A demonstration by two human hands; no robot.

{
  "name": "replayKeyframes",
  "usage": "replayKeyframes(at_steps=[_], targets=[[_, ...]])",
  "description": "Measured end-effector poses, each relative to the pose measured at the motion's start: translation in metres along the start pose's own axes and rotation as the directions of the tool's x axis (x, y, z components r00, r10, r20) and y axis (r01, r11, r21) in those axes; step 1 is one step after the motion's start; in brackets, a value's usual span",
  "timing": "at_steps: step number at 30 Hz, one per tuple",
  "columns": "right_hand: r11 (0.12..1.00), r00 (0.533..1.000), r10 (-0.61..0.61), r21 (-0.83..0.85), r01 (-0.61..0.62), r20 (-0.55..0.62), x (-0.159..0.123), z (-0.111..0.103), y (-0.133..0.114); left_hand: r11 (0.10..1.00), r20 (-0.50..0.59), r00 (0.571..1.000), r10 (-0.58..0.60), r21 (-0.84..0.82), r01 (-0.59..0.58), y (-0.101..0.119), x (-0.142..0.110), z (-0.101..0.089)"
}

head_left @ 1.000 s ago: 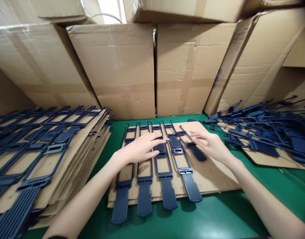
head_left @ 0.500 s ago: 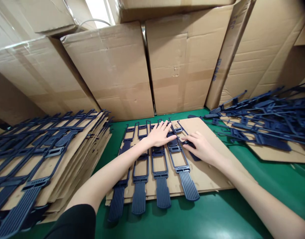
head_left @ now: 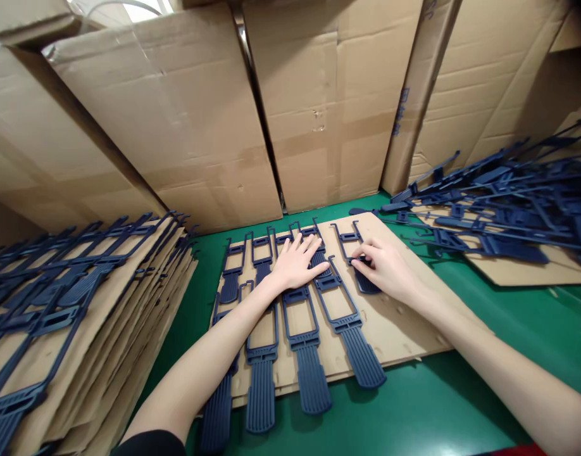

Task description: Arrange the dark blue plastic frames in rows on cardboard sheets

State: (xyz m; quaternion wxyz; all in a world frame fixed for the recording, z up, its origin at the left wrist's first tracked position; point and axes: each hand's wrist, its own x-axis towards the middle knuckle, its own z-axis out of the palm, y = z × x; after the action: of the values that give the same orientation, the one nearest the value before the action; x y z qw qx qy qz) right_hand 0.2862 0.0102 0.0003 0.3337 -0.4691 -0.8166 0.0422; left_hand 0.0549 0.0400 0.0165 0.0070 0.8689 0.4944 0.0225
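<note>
My left hand [head_left: 297,263] lies flat with fingers spread, palm down over dark blue plastic frames on a cardboard sheet [head_left: 399,326]. My right hand [head_left: 385,269] pinches another dark blue plastic frame [head_left: 366,283] at the sheet's right side; its hooked prongs point away from me and its short paddle end shows below my fingers. Between and in front of my hands, several like frames lie in two overlapping rows. One near-row frame [head_left: 359,358] has its ribbed paddle jutting past the sheet's front edge. My left hand and forearm hide parts of others.
On the left stands a tall stack of cardboard sheets [head_left: 114,329] layered with the same blue frames. A tangled pile of blue parts [head_left: 499,202] lies on cardboard at the right. Large cardboard boxes [head_left: 328,126] line the back of the green table [head_left: 428,405].
My right hand has turned the pinched frame, which now lies straighter, a little apart from its neighbour. My left hand stays spread over the row. The view has shifted somewhat.
</note>
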Motion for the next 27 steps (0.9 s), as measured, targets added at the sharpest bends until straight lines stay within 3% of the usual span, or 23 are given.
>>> replayKeyframes(at_steps=[5,11,24,27], targets=[[0.998,0.995,-0.068,0.014,0.067,0.074,0.000,-0.005,-0.010,1.000,0.007,1.000,-0.010,-0.013,0.010,0.000,-0.001,0.000],[0.992,0.984,-0.127,0.042,0.122,0.129,-0.003,0.006,-0.014,1.000,-0.007,1.000,-0.009,-0.007,0.008,0.002,-0.003,-0.001],[0.996,0.969,-0.083,0.051,0.073,0.233,-0.004,0.008,-0.011,1.000,-0.002,1.000,0.002,-0.015,-0.002,0.001,-0.003,0.000],[0.994,0.979,-0.106,0.019,0.104,0.177,0.002,-0.005,-0.001,1.000,-0.009,1.000,0.007,-0.017,-0.007,0.000,-0.004,-0.001]])
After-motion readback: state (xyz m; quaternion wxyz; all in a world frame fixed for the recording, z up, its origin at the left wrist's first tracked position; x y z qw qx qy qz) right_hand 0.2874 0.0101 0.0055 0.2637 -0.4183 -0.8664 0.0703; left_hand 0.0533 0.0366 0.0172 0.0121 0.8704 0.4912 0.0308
